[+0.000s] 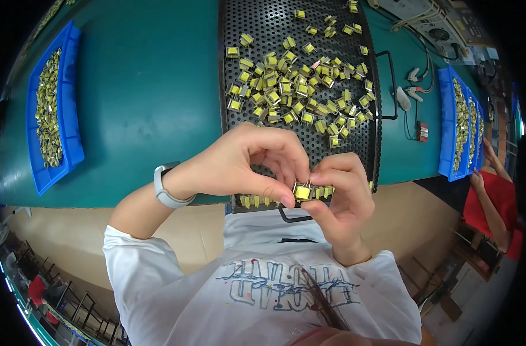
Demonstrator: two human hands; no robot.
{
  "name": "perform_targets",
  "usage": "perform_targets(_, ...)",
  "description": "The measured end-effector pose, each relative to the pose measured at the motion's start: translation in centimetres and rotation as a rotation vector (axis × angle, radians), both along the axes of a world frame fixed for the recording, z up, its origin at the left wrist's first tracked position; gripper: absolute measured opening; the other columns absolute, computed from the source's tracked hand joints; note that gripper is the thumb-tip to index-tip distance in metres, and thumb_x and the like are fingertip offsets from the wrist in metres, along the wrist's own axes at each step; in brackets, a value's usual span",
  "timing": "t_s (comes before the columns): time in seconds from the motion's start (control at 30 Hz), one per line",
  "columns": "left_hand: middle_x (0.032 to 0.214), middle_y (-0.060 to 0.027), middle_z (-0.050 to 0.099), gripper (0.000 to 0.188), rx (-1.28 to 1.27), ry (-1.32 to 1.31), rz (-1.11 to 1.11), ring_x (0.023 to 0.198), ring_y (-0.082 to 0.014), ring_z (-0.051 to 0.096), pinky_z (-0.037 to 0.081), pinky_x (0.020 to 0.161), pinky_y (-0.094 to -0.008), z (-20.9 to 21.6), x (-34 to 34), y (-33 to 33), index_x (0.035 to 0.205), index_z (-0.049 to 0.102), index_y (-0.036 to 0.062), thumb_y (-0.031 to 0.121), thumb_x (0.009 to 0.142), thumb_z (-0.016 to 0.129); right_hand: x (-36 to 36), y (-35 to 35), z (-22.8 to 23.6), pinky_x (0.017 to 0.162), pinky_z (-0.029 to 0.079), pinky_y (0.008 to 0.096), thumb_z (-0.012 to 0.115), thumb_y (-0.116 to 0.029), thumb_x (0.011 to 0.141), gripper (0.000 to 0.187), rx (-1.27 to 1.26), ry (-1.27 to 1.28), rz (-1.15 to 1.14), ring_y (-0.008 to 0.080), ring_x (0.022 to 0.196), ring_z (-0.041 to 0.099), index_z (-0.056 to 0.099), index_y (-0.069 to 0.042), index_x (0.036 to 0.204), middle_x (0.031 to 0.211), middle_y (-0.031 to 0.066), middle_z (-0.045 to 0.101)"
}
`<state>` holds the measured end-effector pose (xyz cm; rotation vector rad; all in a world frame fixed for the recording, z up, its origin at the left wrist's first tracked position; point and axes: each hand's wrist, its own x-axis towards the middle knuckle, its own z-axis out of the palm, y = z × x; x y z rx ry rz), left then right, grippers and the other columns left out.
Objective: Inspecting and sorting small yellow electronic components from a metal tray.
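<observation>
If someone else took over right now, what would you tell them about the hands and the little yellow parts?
Left hand: thumb and fingers pinch one small yellow part.
Right hand: grips the same part from the other side.
A short row of parts lies lined up at the near edge of the black perforated tray.
A loose pile of parts lies unsorted farther back on the tray.
Blue bins of parts sit at both sides.

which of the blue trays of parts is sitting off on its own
The blue tray on the left. It lies alone on the green table, left of the black perforated tray, while the other blue trays lie side by side at the right edge.
</observation>
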<state>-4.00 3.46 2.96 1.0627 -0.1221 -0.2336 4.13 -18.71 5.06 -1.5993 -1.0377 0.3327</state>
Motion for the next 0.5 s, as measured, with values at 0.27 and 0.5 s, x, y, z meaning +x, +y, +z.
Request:
perform_targets(0.27, 0.104, -0.0147, 0.072, 0.03, -0.02, -0.013, -0.039, 0.098, -0.0225, 0.072, 0.06, 0.083, -0.0333, -0.18, 0.04, -0.05, 0.096, 0.067, -0.0004, 0.002, 0.078, 0.089, 0.13, 0.0, 0.07, 0.072, 0.053, 0.0314, 0.09, -0.011, 0.074, 0.04, -0.011, -0.019, 0.016, 0.0222, 0.086, 0.064, 0.072, -0.002, 0.109, 0.103, 0.013, 0.064)
perform_targets(0.5, 0.103, -0.0157, 0.073, 0.03, -0.004, -0.047, -0.039, 0.098, -0.0229, 0.072, 0.06, 0.083, -0.0336, -0.5, 0.13, -0.13, 0.095, 0.065, -0.0002, 0.003, 0.077, 0.09, 0.18, 0.09, 0.14, 0.071, 0.051, 0.0305, 0.089, -0.009, 0.074, 0.038, -0.004, -0.003, 0.022, 0.0217, 0.085, 0.063, 0.072, -0.003, 0.107, 0.102, 0.0126, 0.063)
